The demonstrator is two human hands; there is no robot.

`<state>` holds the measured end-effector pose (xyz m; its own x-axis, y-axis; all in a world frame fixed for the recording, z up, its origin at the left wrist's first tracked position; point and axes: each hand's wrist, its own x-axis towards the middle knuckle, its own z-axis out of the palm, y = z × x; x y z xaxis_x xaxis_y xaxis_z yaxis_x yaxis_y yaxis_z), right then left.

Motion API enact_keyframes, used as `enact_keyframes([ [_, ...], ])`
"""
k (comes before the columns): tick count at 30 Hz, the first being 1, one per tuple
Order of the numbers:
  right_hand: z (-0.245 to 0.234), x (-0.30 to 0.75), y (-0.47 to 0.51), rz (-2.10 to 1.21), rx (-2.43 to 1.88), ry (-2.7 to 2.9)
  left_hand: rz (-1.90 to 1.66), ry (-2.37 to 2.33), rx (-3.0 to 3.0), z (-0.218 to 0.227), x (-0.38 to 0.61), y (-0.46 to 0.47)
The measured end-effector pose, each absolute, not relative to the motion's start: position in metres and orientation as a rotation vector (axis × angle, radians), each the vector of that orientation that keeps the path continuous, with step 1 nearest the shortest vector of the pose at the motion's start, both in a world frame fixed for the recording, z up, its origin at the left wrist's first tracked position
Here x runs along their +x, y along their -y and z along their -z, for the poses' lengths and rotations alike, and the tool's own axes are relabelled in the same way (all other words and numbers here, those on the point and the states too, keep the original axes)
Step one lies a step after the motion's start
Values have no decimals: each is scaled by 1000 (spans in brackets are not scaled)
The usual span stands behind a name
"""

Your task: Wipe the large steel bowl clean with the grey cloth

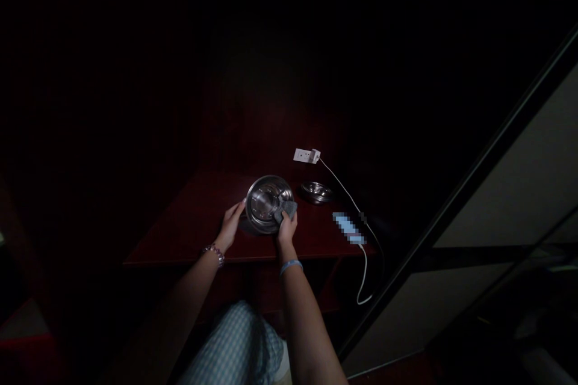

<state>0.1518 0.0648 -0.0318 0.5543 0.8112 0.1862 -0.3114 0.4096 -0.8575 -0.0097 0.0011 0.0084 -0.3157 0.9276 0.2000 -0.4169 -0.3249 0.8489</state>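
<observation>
A shiny steel bowl is tilted so its inside faces me, above the dark red tabletop. My left hand grips the bowl by its left rim, fingers hidden behind it. A grey cloth is bunched in my right hand, pressed against the right side of the bowl's inside and rim. Behind and to the right, a second, shallower steel bowl rests on the tabletop.
A white wall socket holds a plugged-in charger, whose white cable droops past the table's right edge. A blurred-out, light-blue device lies at the right of the tabletop. Further right stands a dark-framed pale panel. The surroundings are very dark.
</observation>
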Motion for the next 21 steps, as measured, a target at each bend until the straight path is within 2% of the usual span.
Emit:
enact_keyframes([
  [21,31,154,-65,-815,-868,666,-1764,-884,953,-15,-9,6],
])
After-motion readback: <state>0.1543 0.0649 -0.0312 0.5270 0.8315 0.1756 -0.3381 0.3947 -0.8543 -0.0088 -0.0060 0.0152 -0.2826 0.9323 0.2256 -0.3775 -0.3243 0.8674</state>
